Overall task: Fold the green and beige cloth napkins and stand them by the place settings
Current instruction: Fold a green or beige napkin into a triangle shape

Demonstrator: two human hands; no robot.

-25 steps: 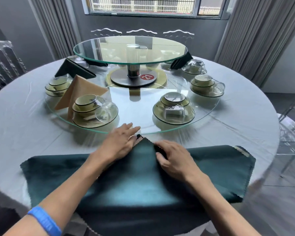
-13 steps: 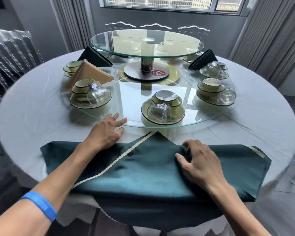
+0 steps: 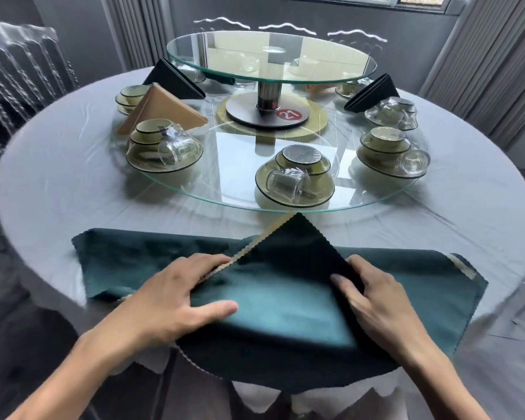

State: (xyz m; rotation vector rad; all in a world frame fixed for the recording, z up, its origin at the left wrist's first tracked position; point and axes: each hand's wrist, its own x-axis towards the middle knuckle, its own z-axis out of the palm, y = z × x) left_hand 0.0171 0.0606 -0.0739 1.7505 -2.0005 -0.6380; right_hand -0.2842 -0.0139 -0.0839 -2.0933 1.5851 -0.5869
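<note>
A dark green napkin (image 3: pixel 406 286) lies spread across the table's near edge and hangs over it. One corner is folded up into a triangular flap (image 3: pixel 294 247) whose beige scalloped hem points at the glass turntable (image 3: pixel 225 198). My left hand (image 3: pixel 176 298) lies flat on the cloth at the flap's left hem, fingers straight. My right hand (image 3: pixel 376 298) presses along the flap's right edge, thumb on top. On the turntable a folded beige napkin (image 3: pixel 164 112) and two folded green napkins (image 3: pixel 173 78) (image 3: pixel 373 92) stand by the place settings.
Place settings of stacked bowls, plates and overturned glasses sit on the turntable at the left (image 3: pixel 164 150), the front (image 3: pixel 294 180) and the right (image 3: pixel 391 156). A raised glass tier (image 3: pixel 270 77) stands over the centre. A clear chair (image 3: pixel 22 71) is at the left.
Both hands have slid back toward me along the folded flap. The left hand moved from the far left part of the cloth onto the flap's hem. The view has tilted down.
</note>
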